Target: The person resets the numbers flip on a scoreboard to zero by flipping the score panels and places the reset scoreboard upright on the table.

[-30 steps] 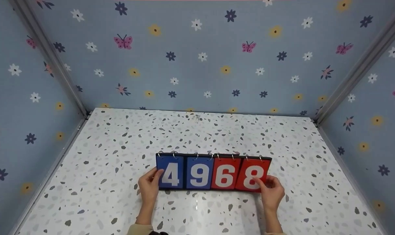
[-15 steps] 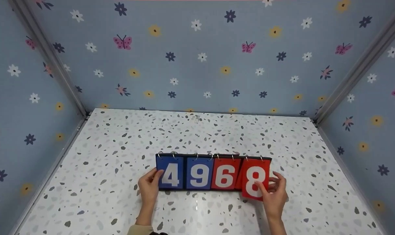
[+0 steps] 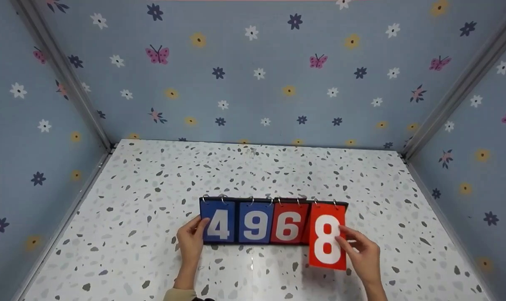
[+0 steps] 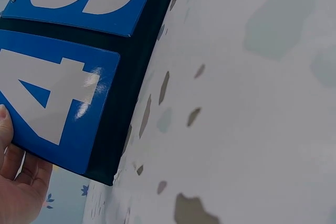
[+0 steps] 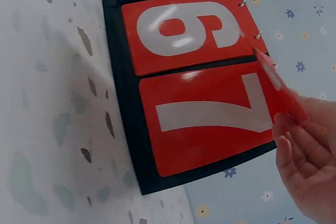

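Observation:
A flip scoreboard (image 3: 237, 228) with ring-bound number cards is held up, tilted, reading 4 and 9 on blue, 6 and 8 on red. My left hand (image 3: 189, 240) grips its left edge, thumb on the front of the blue 4 card (image 4: 68, 93) and fingers behind. At the other end my right hand (image 3: 365, 253) pinches the side of the red 8 card (image 3: 327, 242), which is swung out from the board on its rings. Underneath, the right wrist view reveals a red 7 card (image 5: 210, 114) lying flat against the black backing.
A white speckled table (image 3: 152, 179) lies beneath the scoreboard. Blue flower-patterned panels (image 3: 253, 92) rise at the back and both sides, with grey metal strips (image 3: 75, 75) along the corners.
The right hand has drawn the red 8 card away from the board toward me, itself shifting right and slightly down. My left hand and the board have stayed put.

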Motion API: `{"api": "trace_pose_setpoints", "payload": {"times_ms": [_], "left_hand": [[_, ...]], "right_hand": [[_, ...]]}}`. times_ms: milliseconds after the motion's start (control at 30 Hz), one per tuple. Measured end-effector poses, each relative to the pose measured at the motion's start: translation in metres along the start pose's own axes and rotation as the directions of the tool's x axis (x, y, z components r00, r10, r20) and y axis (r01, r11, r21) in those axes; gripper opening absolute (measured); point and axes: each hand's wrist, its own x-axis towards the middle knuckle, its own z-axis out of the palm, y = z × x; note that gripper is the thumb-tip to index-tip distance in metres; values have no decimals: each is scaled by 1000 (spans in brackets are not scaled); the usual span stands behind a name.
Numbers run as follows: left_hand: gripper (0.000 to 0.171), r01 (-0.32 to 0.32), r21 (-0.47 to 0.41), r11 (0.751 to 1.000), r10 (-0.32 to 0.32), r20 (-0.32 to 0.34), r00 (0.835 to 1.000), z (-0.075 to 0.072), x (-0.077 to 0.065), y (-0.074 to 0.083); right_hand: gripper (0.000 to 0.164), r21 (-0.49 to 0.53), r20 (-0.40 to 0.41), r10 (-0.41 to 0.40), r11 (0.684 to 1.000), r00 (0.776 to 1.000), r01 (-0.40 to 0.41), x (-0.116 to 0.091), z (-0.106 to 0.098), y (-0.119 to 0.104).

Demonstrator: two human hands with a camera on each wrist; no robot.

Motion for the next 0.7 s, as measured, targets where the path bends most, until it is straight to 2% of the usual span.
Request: {"api": "trace_pose_setpoints", "payload": {"times_ms": [100, 167, 200, 267, 333, 433, 567, 700], "left_hand": [[13, -8, -3, 1000, 8, -1, 1000, 0, 0, 0], [14, 1, -7, 1000, -1, 0, 1000, 0, 1, -9], [14, 11, -8, 1000, -11, 1, 1000, 0, 2, -14], [15, 29, 0, 1000, -29, 3, 1000, 1, 2, -22], [17, 47, 3, 999, -47, 3, 999, 2, 3, -32], [19, 58, 12, 998, -58, 2, 998, 1, 3, -32], [20, 57, 4, 998, -57, 5, 998, 1, 3, -30], [16, 27, -8, 1000, -27, 8, 1000, 1, 2, -16]], "right_hand": [[23, 136, 76, 7, 991, 997, -17, 4, -13, -58], [20, 216, 127, 7, 976, 992, -35, 6, -20, -92], [20, 253, 147, -7, 967, 989, -30, 7, -23, -100], [20, 310, 183, -41, 951, 982, -18, 9, -28, -105], [21, 307, 200, -61, 952, 978, -3, 13, -31, -100], [23, 278, 191, -54, 961, 980, -1, 18, -34, -103], [25, 227, 140, -67, 973, 988, 34, 27, -37, -113], [24, 191, 68, -189, 966, 980, 173, 38, -37, -129]]}}
